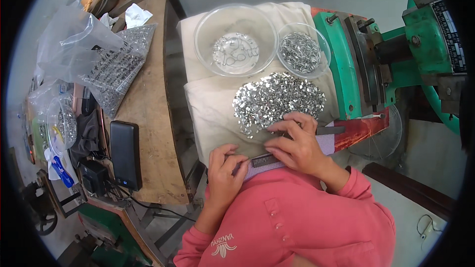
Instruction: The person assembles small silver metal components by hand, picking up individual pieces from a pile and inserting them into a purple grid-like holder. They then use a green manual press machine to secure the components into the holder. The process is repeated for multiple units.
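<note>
Your left hand (pixel 225 168) is curled closed, pinching the near-left end of the lavender perforated strip (pixel 292 155), while your right hand (pixel 297 143) lies half open and flat over its middle, fingertips pressing down on it at the edge of the pile of small silver metal pieces (pixel 277 100). The strip's long axis runs left to right across your lap, rising a little toward the right, where its far end reaches the red machine part (pixel 358 128). The pile lies directly beyond your right hand, touching its fingertips (so that hand is the nearer one by far); your left hand sits well short of it.

All this rests on a cream cloth (pixel 210 104). Farther back stand a large clear bowl (pixel 235 39) holding a few wire bits and a smaller clear bowl (pixel 303 49) full of silver pieces, side by side. The green press (pixel 396 54) crowds the right edge. To your left, the wooden desk (pixel 148 118) carries a black power bank (pixel 125 153) and a plastic bag of metal pieces (pixel 116 69). Nothing stands between your right fingertips and the pile.
</note>
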Tool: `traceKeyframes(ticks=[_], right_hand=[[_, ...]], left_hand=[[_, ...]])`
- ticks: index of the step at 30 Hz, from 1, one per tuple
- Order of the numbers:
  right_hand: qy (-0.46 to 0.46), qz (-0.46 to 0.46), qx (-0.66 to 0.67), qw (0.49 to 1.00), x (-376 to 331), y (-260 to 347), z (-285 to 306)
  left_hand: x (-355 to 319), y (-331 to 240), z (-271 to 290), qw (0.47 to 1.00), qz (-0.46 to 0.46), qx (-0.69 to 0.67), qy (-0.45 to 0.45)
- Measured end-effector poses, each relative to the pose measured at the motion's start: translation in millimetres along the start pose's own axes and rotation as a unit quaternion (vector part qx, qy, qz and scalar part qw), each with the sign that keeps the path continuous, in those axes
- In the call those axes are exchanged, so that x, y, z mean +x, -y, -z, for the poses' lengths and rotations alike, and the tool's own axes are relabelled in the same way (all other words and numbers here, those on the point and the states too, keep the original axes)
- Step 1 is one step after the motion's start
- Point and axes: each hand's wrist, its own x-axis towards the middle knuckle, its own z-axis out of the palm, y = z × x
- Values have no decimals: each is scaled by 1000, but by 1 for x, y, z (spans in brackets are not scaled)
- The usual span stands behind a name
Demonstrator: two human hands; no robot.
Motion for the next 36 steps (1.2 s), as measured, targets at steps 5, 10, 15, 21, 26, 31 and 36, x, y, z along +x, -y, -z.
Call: traceKeyframes(ticks=[5,10,15,21,26,31,36], right_hand=[[2,34,-24,999,26,-1,-19],[13,19,-45,999,32,7,-22],[8,0,-22,1000,25,4,-22],[-5,-26,19,999,-2,11,-6],[39,-9,2,999,-22,17,-10],[13,-12,4,1000,-2,9,-7],[5,47,-32,998,27,-1,-24]], left_hand=[[-2,-5,2,1000,-6,-11,16],[-4,-7,-4,998,-42,18,40],[-4,-5,-4,997,-54,31,51],[-3,-3,-2,996,-58,27,57],[-2,-5,-1,996,-57,26,68],[-2,-5,-3,996,-53,30,64],[-2,-3,-4,996,-60,32,63]])
